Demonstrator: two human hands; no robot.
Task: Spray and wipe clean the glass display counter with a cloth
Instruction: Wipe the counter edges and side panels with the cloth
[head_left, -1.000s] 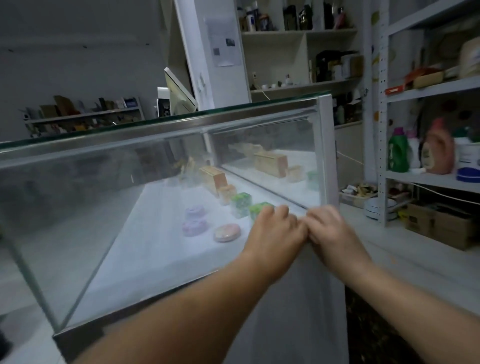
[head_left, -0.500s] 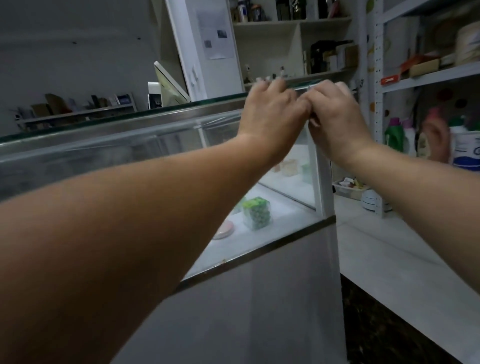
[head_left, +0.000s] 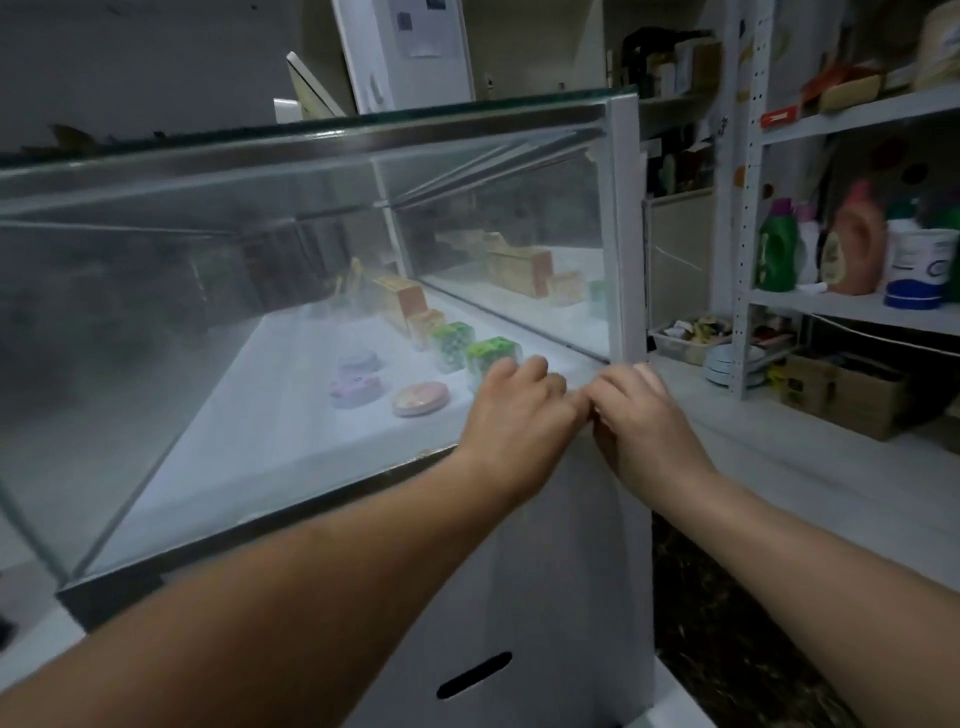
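Left hand and right hand side by side, knuckles touching, at lower right corner of glass display bench, near white corner post. Fingers curled; grip contents hidden, cannot tell. Cloth not discernible. Inside glass: green boxes, round pink soap.

Two bare forearms, no sleeves

Left hand and right hand both bare: no gloves, rings, watch or wristband in view. Forearms uncovered up to frame edge, any sleeve is out of shot. Fingers curled, short nails barely visible.
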